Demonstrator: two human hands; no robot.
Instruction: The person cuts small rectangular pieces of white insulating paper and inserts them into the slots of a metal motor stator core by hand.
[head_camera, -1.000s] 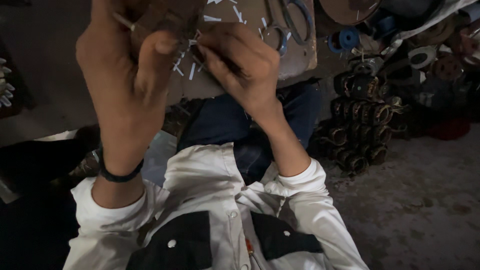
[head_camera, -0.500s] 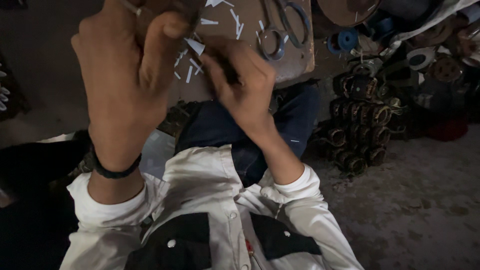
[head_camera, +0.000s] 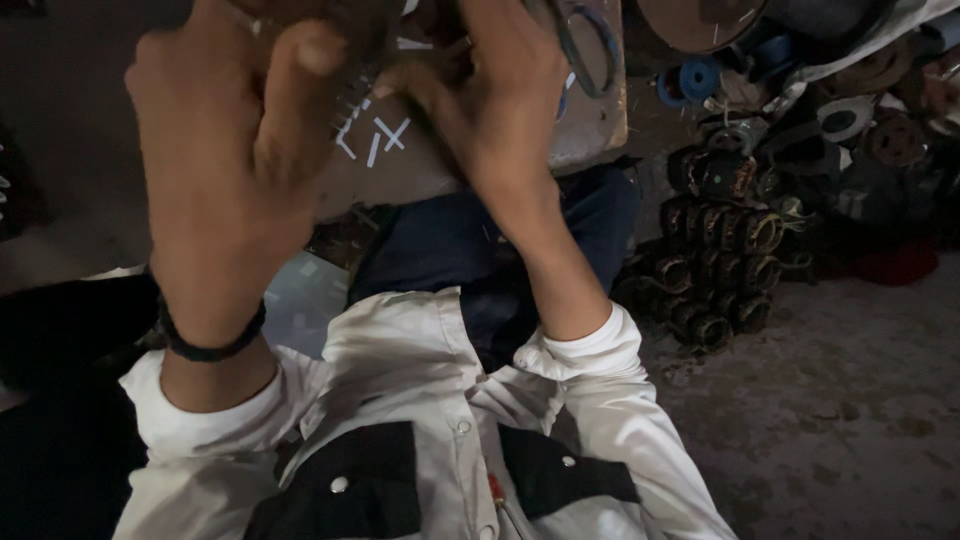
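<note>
Both my hands have risen toward the top of the view since a moment ago, and the board (head_camera: 590, 120) on my lap sits higher too; white slips (head_camera: 385, 135) lie scattered on it, scissors (head_camera: 590, 45) near its far edge; my left hand (head_camera: 225, 150) is curled, thumb pressed against a dark ribbed part (head_camera: 350, 60) at the top edge; my right hand (head_camera: 500, 95) is bunched, fingertips pinched at that same part; stacked round metal pieces (head_camera: 725, 250) sit on the floor to my right.
</note>
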